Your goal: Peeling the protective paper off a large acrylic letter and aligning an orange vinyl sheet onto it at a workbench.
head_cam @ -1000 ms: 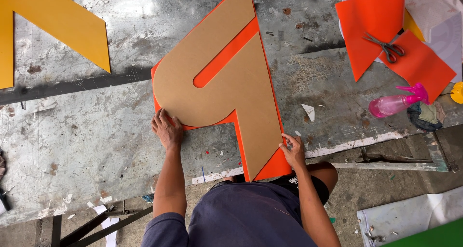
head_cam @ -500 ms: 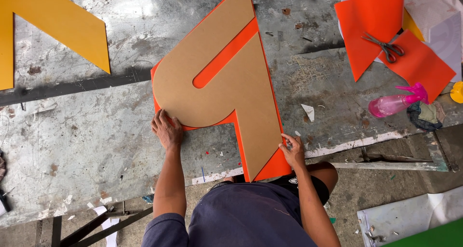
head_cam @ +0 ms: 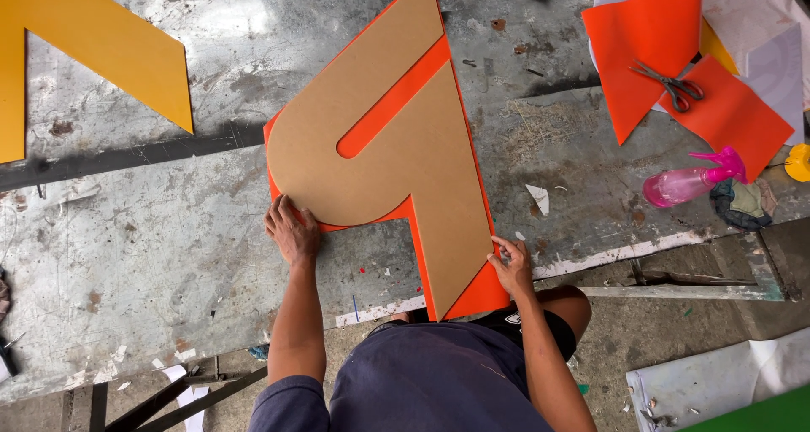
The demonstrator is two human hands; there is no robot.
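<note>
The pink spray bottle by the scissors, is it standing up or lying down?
Lying down: the pink spray bottle rests on its side on the metal table, nozzle pointing right.

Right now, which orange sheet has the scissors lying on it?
The orange sheet at the top right, beside the pink spray bottle. The metal scissors rest on it; the other orange sheet lies under the brown cut-out board.

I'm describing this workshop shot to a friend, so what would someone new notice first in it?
First, the big tan board letter lying on an orange sheet in the middle of the scuffed metal table, with the left hand pressed flat at its curved edge and the right hand pinching its lower right edge. Next, the yellow cutout at top left, and scissors on orange scraps beside a pink spray bottle at right.
</note>
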